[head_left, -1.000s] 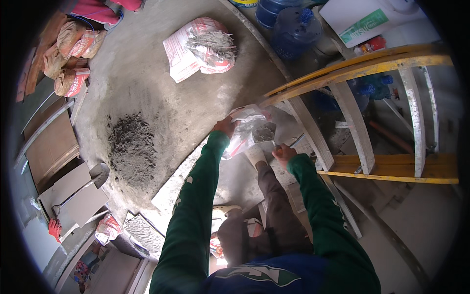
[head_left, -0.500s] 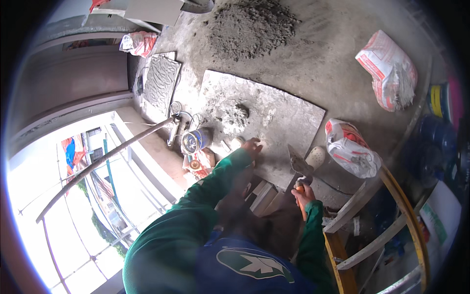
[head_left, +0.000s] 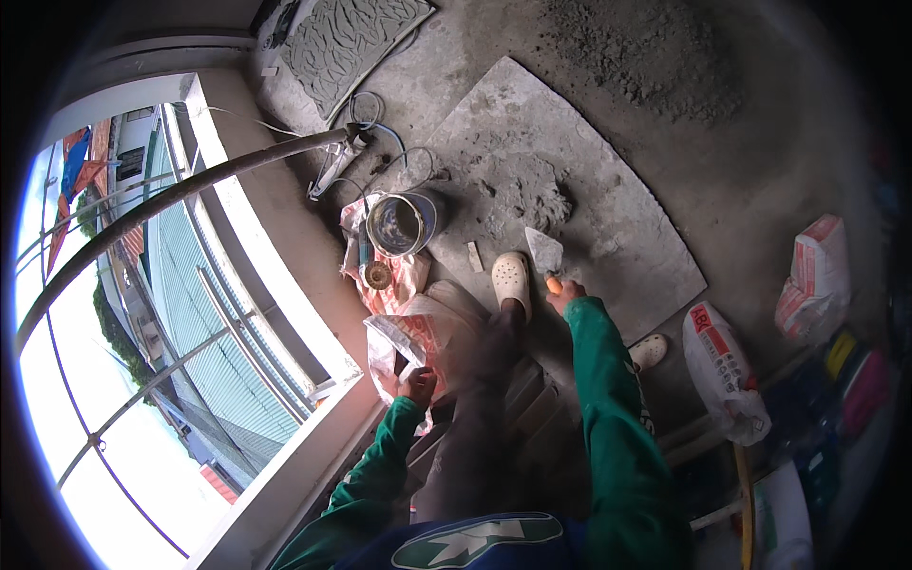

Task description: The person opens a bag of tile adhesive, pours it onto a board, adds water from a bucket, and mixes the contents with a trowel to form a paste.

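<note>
My right hand is closed round the orange handle of a trowel. Its pointed blade is beside a heap of wet mortar on a flat grey board. At the lower left, my left hand is at the mouth of a white and red sack, its curled fingers appearing to grip the edge. Part of those fingers is hard to make out. Just left of the trowel blade is my shoe, a cream clog.
A bucket stands beside a power tool with a round brush. A long pole crosses the window opening at left. A mortar-covered panel lies at the back; more sacks and a dry heap lie right.
My left hand has gone from above the board down to the sack at left. The right hand has carried the trowel forward to the mortar heap. The whole view has shifted.
</note>
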Demonstrator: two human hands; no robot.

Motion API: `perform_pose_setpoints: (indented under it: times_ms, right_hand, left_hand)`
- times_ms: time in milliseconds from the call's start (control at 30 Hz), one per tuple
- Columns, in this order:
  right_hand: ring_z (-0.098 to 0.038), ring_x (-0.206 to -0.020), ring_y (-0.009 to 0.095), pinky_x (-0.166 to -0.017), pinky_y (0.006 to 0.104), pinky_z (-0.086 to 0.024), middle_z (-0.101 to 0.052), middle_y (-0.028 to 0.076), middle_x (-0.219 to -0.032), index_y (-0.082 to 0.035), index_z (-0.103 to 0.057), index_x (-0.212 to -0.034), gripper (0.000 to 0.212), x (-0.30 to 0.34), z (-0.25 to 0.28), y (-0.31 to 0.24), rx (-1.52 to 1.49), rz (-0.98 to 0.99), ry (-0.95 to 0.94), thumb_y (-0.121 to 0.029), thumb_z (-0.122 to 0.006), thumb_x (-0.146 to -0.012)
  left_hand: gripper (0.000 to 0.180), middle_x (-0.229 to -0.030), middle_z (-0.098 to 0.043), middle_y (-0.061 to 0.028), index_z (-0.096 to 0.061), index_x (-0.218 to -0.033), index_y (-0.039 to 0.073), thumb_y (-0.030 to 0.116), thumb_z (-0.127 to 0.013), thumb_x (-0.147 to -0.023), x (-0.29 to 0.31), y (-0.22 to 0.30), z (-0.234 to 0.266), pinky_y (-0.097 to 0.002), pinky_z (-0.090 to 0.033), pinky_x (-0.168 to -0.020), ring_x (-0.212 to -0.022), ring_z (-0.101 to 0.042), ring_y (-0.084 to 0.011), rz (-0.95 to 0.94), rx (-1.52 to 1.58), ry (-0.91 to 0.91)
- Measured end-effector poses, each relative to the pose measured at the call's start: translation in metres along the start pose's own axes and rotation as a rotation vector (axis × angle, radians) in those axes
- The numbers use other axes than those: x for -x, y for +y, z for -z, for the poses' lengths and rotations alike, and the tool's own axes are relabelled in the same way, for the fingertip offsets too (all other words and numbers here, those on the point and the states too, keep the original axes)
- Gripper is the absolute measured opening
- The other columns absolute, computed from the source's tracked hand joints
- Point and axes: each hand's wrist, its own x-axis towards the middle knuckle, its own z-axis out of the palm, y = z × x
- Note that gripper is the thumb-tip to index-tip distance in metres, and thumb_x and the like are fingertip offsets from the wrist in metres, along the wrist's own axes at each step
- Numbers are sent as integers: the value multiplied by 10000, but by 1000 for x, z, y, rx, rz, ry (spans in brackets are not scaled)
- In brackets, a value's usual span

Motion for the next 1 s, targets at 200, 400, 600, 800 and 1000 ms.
perform_pose_setpoints:
  times_ms: [200, 400, 600, 800, 1000]
  right_hand:
    - [-653, -665, 210, -624, 354, -541, -708, 112, -832, -39, -578, -1259, 557, -19, -45, -80, -620, 181, -215, -268, -786, -795]
    - [-688, -857, 259, -789, 382, -541, -717, 133, -918, -80, -620, -1226, 435, 87, -90, 27, -317, 104, -244, -173, -736, -817]
    - [-692, -896, 291, -778, 421, -539, -709, 133, -912, -55, -681, -1020, 215, 194, -102, 195, -333, -167, 153, -162, -685, -834]
    - [-656, -928, 356, -812, 448, -526, -675, 180, -996, -54, -650, -1041, 226, 280, -5, 313, -651, -262, 836, -149, -661, -837]
    - [-582, -1085, 406, -899, 472, -498, -583, 228, -1173, -17, -551, -1242, 445, 300, 94, 380, -623, -417, 1523, -89, -647, -814]
  left_hand:
    - [382, -878, -712, -125, -627, -1172, 59, 351, -659, -928, 20, 17, -5, -334, -561, -661, -731, -703, -201, -312, 59, -34]
    - [412, -849, -697, -115, -593, -1222, 11, 323, -643, -958, 15, 76, -9, -292, -542, -609, -701, -682, -160, -263, 125, -119]
    - [331, -829, -707, -119, -625, -1182, 46, 264, -658, -936, 11, 161, -66, -312, -545, -585, -682, -685, -174, -508, 21, -196]
    - [339, -910, -722, -133, -649, -1148, 50, 287, -679, -908, 109, 308, -205, -355, -562, -626, -724, -702, -217, -901, -393, -297]
    - [261, -923, -704, -93, -679, -1108, 115, 278, -658, -905, 262, 407, -416, -422, -541, -781, -869, -678, -276, -1598, -781, -628]
